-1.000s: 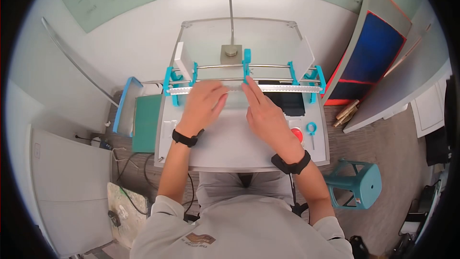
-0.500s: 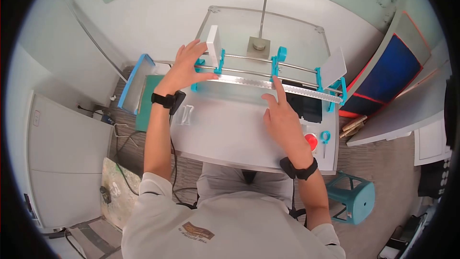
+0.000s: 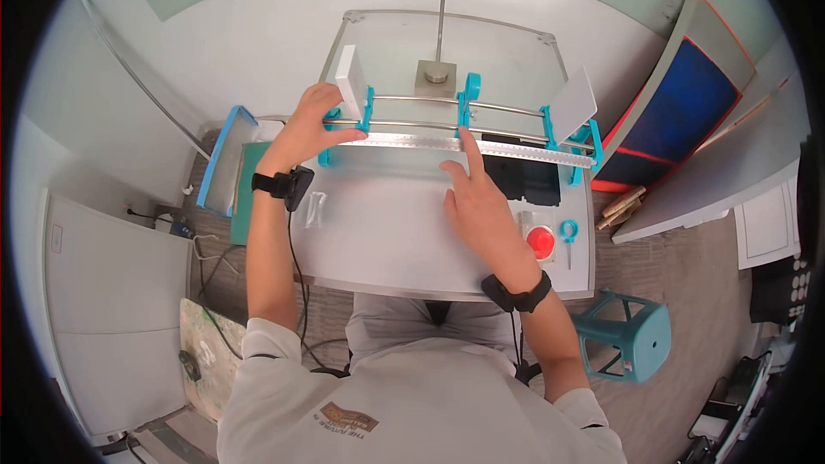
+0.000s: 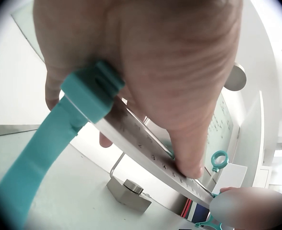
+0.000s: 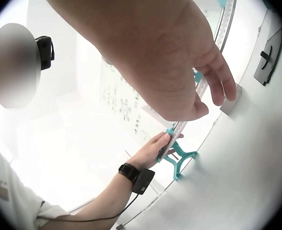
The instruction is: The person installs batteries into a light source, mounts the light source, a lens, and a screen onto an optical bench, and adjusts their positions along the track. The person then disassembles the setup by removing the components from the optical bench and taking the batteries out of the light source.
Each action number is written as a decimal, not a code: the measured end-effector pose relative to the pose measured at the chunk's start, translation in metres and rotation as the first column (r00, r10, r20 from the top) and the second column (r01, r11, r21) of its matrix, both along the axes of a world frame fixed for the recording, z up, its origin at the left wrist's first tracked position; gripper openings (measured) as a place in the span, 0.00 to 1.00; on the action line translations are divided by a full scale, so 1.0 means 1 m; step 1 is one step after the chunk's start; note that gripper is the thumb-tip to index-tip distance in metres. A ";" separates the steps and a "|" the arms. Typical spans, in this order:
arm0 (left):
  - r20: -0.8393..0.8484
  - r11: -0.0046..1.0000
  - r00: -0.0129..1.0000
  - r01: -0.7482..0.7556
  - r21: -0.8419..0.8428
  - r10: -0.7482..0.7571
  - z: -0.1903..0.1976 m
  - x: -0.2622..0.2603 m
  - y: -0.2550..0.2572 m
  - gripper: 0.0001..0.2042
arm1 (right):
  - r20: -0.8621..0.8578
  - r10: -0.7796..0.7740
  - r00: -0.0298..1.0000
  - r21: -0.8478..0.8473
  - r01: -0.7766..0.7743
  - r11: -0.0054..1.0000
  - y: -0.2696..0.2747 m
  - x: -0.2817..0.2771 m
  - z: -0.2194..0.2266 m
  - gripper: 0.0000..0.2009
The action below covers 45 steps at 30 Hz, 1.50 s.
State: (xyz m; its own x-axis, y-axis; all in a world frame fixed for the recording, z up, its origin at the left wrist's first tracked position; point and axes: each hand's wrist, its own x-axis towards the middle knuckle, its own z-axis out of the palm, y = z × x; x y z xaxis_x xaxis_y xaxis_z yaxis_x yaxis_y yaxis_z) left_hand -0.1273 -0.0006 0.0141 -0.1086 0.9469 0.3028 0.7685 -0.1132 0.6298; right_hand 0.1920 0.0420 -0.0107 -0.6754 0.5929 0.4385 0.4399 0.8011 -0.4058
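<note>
An optical bench, with two metal rods and a white graduated ruler (image 3: 412,143) on blue stands, spans the table. My left hand (image 3: 302,127) grips its left end: the thumb lies along the ruler near a blue slider (image 3: 365,110), the fingers reach behind a white block (image 3: 350,82). In the left wrist view a blue end stand (image 4: 90,93) is close beside the palm. My right hand (image 3: 490,215) has its index finger extended to the foot of the middle holder, below its blue ring (image 3: 472,86); its other fingers bend loosely. A white screen (image 3: 573,105) stands towards the right end.
Behind the rods is a lamp's square metal base (image 3: 436,76). A flat black panel (image 3: 524,176) lies under the ruler. Front right are a red disc (image 3: 540,242) and a small blue ring on a pin (image 3: 569,230); a clear plastic piece (image 3: 316,209) lies at left.
My left hand has moved from over the ruler, left of the middle, to the bench's left end and stays there. My right index finger remains at the middle holder. The head view has shifted.
</note>
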 end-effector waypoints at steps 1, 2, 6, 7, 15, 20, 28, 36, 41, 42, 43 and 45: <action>-0.002 1.000 1.000 0.003 0.000 -0.003 -0.001 -0.002 0.001 0.31 | -0.010 0.006 1.000 -0.003 -0.006 1.000 0.000 -0.001 0.000 0.19; -0.031 0.999 1.000 0.003 -0.032 -0.004 -0.004 -0.006 0.002 0.35 | -0.020 0.014 1.000 -0.006 -0.014 1.000 -0.001 -0.002 -0.001 0.19; -0.028 0.998 1.000 -0.005 -0.065 0.003 -0.003 -0.006 0.001 0.39 | -0.014 0.013 1.000 -0.003 -0.013 1.000 -0.003 -0.006 0.001 0.19; -0.033 0.998 0.999 -0.004 -0.067 0.002 -0.002 -0.004 0.000 0.39 | -0.018 0.016 1.000 0.001 -0.016 1.000 -0.003 -0.007 0.000 0.19; 0.000 1.000 1.000 0.002 -0.004 -0.002 -0.002 -0.002 0.000 0.31 | -0.011 0.025 1.000 0.001 -0.025 1.000 -0.007 -0.017 0.002 0.17; 0.013 1.000 1.000 -0.002 -0.008 0.002 -0.001 -0.001 -0.001 0.31 | 0.028 0.034 0.999 -0.014 -0.033 0.999 -0.010 -0.021 0.003 0.17; -0.025 0.998 1.000 0.004 -0.057 -0.006 -0.008 -0.008 0.002 0.38 | -0.003 0.077 0.997 -0.033 -0.077 0.997 -0.013 -0.031 0.005 0.18; 0.009 1.000 1.000 -0.012 -0.013 0.012 -0.004 -0.002 0.001 0.32 | -0.044 0.110 0.993 0.027 -0.109 0.994 -0.013 -0.038 0.000 0.17; -0.014 1.000 1.000 -0.016 -0.002 0.016 -0.006 -0.003 0.001 0.32 | -0.047 0.132 0.990 0.033 -0.130 0.991 -0.014 -0.045 -0.003 0.17; -0.015 1.000 1.000 -0.019 -0.004 0.019 -0.006 -0.004 0.001 0.32 | -0.047 0.133 0.990 0.032 -0.132 0.991 -0.014 -0.045 -0.003 0.17; -0.015 1.000 1.000 -0.021 -0.005 0.021 -0.006 -0.004 0.001 0.32 | -0.038 0.132 0.991 0.031 -0.131 0.991 -0.015 -0.046 -0.002 0.17; -0.024 1.000 1.000 -0.016 -0.002 0.016 -0.006 -0.004 0.001 0.32 | -0.028 0.131 0.991 0.029 -0.131 0.991 -0.015 -0.047 -0.001 0.17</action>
